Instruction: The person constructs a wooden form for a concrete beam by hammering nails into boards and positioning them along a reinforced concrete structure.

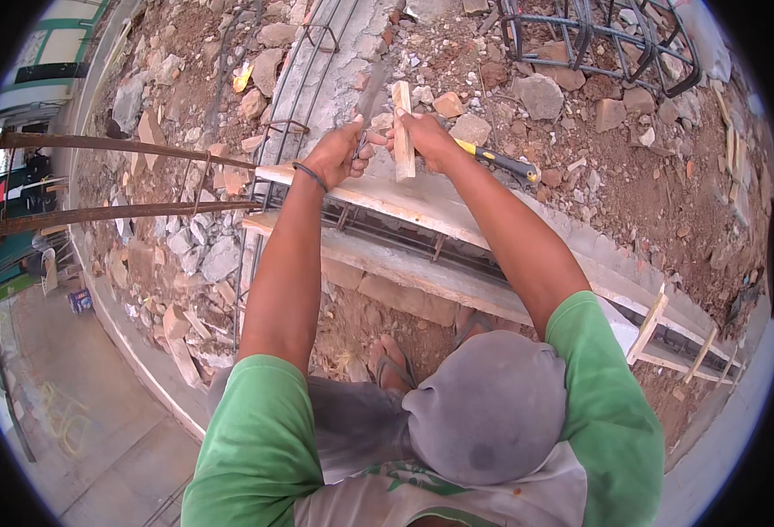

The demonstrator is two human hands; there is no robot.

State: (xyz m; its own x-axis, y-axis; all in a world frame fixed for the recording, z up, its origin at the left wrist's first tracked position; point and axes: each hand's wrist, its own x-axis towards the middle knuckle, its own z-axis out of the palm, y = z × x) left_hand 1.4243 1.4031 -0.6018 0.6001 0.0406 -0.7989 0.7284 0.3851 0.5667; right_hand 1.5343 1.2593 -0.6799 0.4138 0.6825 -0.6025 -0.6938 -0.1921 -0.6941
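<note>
My right hand (426, 140) is closed around a short strip of pale wood (403, 158), which stands roughly upright above the formwork. My left hand (338, 154) is just left of it, fingers curled as in a pinch; something thin and dark seems to be between them, too small to name. Below both hands run two long formwork boards (404, 206), with steel reinforcing bars (378, 227) lying in the gap between them. Beside my right forearm lies a tool with a yellow and black handle (508, 162), its head hidden behind the arm.
Broken bricks and stones (540, 97) cover the soil around. A rebar cage (597, 39) lies at the far right. Two rusty bars (123, 209) jut in from the left. Short wooden cross-pieces (648, 325) span the formwork at the right. My sandaled foot (393, 360) is below the boards.
</note>
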